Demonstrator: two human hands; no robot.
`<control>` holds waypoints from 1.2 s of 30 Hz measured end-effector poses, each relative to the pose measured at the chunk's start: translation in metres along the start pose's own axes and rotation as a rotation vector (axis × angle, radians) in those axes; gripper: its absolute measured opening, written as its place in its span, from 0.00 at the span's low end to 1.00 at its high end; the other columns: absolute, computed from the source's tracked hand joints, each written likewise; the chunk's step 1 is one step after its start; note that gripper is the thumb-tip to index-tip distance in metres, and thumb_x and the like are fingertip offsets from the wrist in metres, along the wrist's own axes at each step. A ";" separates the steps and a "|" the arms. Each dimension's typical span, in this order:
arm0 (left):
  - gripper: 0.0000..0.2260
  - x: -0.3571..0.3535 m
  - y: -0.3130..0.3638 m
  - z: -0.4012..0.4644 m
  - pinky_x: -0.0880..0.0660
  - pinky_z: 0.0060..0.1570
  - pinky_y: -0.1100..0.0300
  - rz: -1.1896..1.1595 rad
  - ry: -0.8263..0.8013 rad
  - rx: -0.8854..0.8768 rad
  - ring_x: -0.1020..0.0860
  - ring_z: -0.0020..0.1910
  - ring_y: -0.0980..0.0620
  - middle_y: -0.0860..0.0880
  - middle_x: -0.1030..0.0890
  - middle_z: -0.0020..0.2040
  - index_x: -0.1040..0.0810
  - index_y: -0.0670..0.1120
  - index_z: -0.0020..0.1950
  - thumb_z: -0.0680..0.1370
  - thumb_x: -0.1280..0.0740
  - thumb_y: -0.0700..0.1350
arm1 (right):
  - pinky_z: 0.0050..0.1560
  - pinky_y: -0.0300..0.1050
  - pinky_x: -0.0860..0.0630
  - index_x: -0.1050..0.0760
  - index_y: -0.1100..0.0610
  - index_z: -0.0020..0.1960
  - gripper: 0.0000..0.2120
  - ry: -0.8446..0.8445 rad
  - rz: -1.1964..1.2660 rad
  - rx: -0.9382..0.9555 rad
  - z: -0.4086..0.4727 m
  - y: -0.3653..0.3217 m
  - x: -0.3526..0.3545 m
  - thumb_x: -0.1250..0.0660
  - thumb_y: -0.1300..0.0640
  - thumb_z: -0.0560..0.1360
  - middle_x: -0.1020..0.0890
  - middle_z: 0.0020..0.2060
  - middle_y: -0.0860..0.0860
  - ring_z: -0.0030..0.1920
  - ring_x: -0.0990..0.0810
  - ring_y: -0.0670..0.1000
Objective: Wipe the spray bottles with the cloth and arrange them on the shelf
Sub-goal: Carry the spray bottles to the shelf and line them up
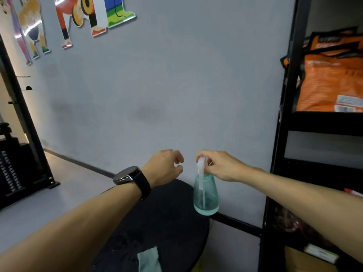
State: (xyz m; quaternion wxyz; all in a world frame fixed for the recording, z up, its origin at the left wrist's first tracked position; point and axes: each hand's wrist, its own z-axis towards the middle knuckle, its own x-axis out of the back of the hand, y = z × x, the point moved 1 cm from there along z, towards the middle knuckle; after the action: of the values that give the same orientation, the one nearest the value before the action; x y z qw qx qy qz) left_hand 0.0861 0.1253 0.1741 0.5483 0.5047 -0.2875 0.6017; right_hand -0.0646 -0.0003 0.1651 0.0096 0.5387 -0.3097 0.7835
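Your right hand [222,166] pinches the white trigger head of the spray bottle [205,195], fingers curled round its top, so the bottle hangs straight below your knuckles, upright, its base at the far edge of the round black table [167,216] (whether it rests on the tabletop or hangs just clear of it, you cannot tell from this angle). Your left hand [167,166] hovers just beside it, level with the trigger, fingers loosely curled and holding nothing; a narrow gap separates its fingertips from the bottle's head. A black watch [130,179] with a dark glossy face sits on that wrist.

The bottle is translucent teal plastic, cone-shaped with a rounded bottom, a pale dip tube showing through its wall; it carries no label you can read. The cloth [149,259] lies well apart from both hands, crumpled and pale green, on the near part of the table, whose surface looks matt and finely speckled.

To your right stands the black metal shelf [282,134]. An orange woven bag [330,81] with black trim sits on an upper level; its white label is too blurred to read. Colourful cut-out figures [78,18] decorate the grey wall [167,85].
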 end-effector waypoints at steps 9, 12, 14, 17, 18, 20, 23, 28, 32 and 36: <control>0.12 -0.014 0.085 0.025 0.34 0.49 0.67 -0.036 -0.015 -0.168 0.24 0.52 0.55 0.51 0.21 0.59 0.22 0.48 0.61 0.79 0.37 0.46 | 0.41 0.40 0.26 0.28 0.43 0.52 0.11 0.070 -0.024 -0.089 -0.059 0.041 0.054 0.34 0.58 0.76 0.23 0.42 0.44 0.45 0.22 0.48; 0.11 -0.020 0.112 0.031 0.33 0.49 0.67 -0.053 -0.018 -0.216 0.25 0.50 0.56 0.51 0.20 0.58 0.22 0.48 0.60 0.79 0.36 0.46 | 0.41 0.40 0.26 0.27 0.44 0.52 0.11 0.112 -0.018 -0.121 -0.078 0.055 0.071 0.33 0.58 0.76 0.23 0.41 0.44 0.45 0.22 0.48; 0.11 -0.023 0.130 0.035 0.33 0.49 0.67 -0.058 -0.019 -0.252 0.24 0.51 0.55 0.50 0.20 0.58 0.22 0.48 0.60 0.79 0.36 0.46 | 0.41 0.41 0.26 0.27 0.42 0.50 0.10 0.133 -0.007 -0.135 -0.091 0.063 0.081 0.32 0.57 0.76 0.22 0.42 0.45 0.44 0.22 0.47; 0.12 -0.027 0.156 0.040 0.32 0.49 0.67 -0.070 -0.018 -0.305 0.25 0.49 0.56 0.51 0.20 0.59 0.22 0.48 0.61 0.79 0.36 0.46 | 0.44 0.45 0.24 0.28 0.41 0.49 0.10 0.156 -0.029 -0.163 -0.109 0.075 0.097 0.32 0.57 0.76 0.21 0.44 0.45 0.45 0.22 0.47; 0.12 -0.028 0.164 0.041 0.32 0.49 0.66 -0.077 -0.016 -0.321 0.26 0.48 0.57 0.51 0.20 0.59 0.22 0.48 0.61 0.79 0.36 0.46 | 0.45 0.46 0.23 0.28 0.42 0.49 0.10 0.164 -0.042 -0.172 -0.115 0.078 0.102 0.32 0.57 0.75 0.21 0.44 0.45 0.46 0.22 0.48; 0.12 -0.031 0.180 0.044 0.32 0.49 0.66 -0.091 -0.018 -0.347 0.27 0.48 0.57 0.51 0.21 0.59 0.22 0.48 0.62 0.79 0.36 0.47 | 0.45 0.45 0.24 0.28 0.42 0.49 0.10 0.184 -0.049 -0.188 -0.127 0.083 0.114 0.32 0.56 0.76 0.21 0.45 0.45 0.47 0.22 0.47; 0.11 -0.037 0.202 0.047 0.31 0.50 0.66 -0.120 -0.021 -0.381 0.24 0.51 0.55 0.51 0.20 0.59 0.22 0.49 0.61 0.79 0.35 0.46 | 0.41 0.41 0.30 0.27 0.44 0.49 0.09 0.212 -0.056 -0.204 -0.145 0.090 0.133 0.31 0.57 0.76 0.22 0.42 0.43 0.43 0.24 0.44; 0.11 -0.049 0.237 0.050 0.27 0.52 0.63 -0.176 -0.023 -0.456 0.22 0.52 0.53 0.50 0.19 0.56 0.21 0.47 0.59 0.79 0.35 0.45 | 0.49 0.47 0.24 0.25 0.46 0.50 0.09 0.251 -0.030 -0.264 -0.174 0.102 0.163 0.29 0.57 0.74 0.23 0.43 0.44 0.46 0.23 0.48; 0.10 -0.061 0.263 0.054 0.27 0.48 0.64 -0.211 -0.038 -0.527 0.22 0.51 0.53 0.50 0.20 0.56 0.21 0.47 0.59 0.79 0.34 0.45 | 0.51 0.53 0.22 0.25 0.46 0.51 0.10 0.266 -0.015 -0.311 -0.197 0.116 0.183 0.30 0.59 0.75 0.22 0.40 0.45 0.44 0.22 0.49; 0.10 -0.071 0.288 0.058 0.24 0.54 0.60 -0.235 -0.062 -0.571 0.22 0.53 0.52 0.49 0.19 0.56 0.21 0.46 0.59 0.78 0.34 0.45 | 0.45 0.50 0.20 0.25 0.49 0.51 0.09 0.265 0.031 -0.348 -0.223 0.132 0.198 0.31 0.61 0.75 0.21 0.40 0.48 0.38 0.23 0.45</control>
State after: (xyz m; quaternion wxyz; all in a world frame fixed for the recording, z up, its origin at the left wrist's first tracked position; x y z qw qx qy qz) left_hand -0.1790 -0.0201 0.1870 0.7246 0.3782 -0.4012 0.4135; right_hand -0.3807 -0.0600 0.2199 0.1309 0.4166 -0.4444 0.7822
